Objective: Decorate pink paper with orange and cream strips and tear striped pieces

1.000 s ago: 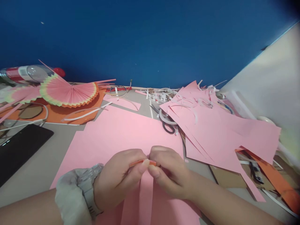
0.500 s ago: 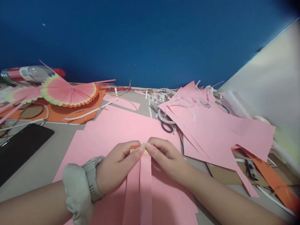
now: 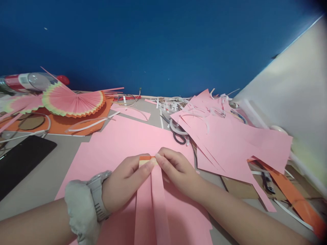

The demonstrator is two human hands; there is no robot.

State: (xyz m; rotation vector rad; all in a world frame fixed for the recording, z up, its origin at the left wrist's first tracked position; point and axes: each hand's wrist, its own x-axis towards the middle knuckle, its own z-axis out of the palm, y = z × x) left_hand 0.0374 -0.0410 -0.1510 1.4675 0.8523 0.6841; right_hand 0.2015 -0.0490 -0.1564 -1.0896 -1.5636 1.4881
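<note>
Between my hands is a folded pink paper strip (image 3: 159,204) with an orange and yellow band across its far end. My left hand (image 3: 127,182) pinches that end, thumb on top, from the left. From the right, my right hand (image 3: 177,172) grips the same end between thumb and bent fingers. The strip runs down toward me in lengthwise pleats, and its near end leaves the view. Under both hands lie large pink paper sheets (image 3: 120,132). My left wrist carries a grey watch and a pale fabric band.
Pink pleated paper fans (image 3: 75,100) and a bottle (image 3: 30,81) lie at the back left, above a black phone (image 3: 27,163). Scissors (image 3: 179,137) rest beside cut pink sheets (image 3: 230,143) on the right. A cutter (image 3: 268,182) lies on cardboard. White scraps (image 3: 171,103) are strewn along the blue wall.
My right thumb has shifted slightly off the strip's end, so more of the orange and yellow band shows. The strip's right fold now slants. The whole view has moved a little.
</note>
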